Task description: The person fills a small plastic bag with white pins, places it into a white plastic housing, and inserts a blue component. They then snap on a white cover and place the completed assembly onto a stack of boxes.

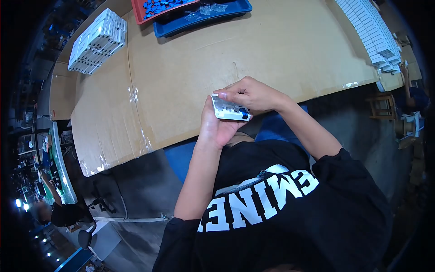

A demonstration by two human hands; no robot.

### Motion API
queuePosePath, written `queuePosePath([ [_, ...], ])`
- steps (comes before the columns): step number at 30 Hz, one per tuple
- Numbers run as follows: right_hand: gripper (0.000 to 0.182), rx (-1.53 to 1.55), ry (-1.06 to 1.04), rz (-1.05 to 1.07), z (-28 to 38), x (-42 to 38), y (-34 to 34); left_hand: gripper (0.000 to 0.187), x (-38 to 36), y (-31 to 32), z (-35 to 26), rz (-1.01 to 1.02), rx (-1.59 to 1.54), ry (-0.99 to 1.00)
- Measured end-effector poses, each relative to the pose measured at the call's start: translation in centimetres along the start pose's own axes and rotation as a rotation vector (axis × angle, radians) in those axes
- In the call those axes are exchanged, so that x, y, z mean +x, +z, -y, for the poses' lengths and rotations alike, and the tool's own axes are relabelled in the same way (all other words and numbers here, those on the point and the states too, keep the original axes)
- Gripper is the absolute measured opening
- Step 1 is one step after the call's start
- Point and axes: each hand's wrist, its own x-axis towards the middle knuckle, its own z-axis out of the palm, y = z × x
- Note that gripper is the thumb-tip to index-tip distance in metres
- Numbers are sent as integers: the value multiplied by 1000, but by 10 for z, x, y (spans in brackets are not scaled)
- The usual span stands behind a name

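A small white rectangular plastic case [226,111] rests in my left hand [214,127], whose palm and fingers cradle it from below, just past the table's near edge. One corner of the case carries a dark blue piece [245,114]; its inside looks shiny and uneven, with details too small to make out. My right hand [251,94] reaches over from the right, fingers curled, and its thumb presses on the far end of the case. Whether those fingers also pinch a small part is hidden.
On the cardboard-covered table [181,86], a red tray [170,12] of small blue pieces overlaps a blue tray [204,20] with clear plastic pieces. White cases are stacked at the far left [97,41] and far right [369,34]. Other people work at both sides.
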Motion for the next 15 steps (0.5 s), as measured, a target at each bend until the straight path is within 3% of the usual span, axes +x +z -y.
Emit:
queuePosePath([
  [7,52,-86,-79,6,3,0,1,67,-4,6,3,-25,47,-5],
  [10,44,-68,93,85,8,-2,1,68,-4,5,1,-27,-43,7],
  [15,49,-66,-80,23,20,-24,12,65,-18,12,5,-36,-47,36],
])
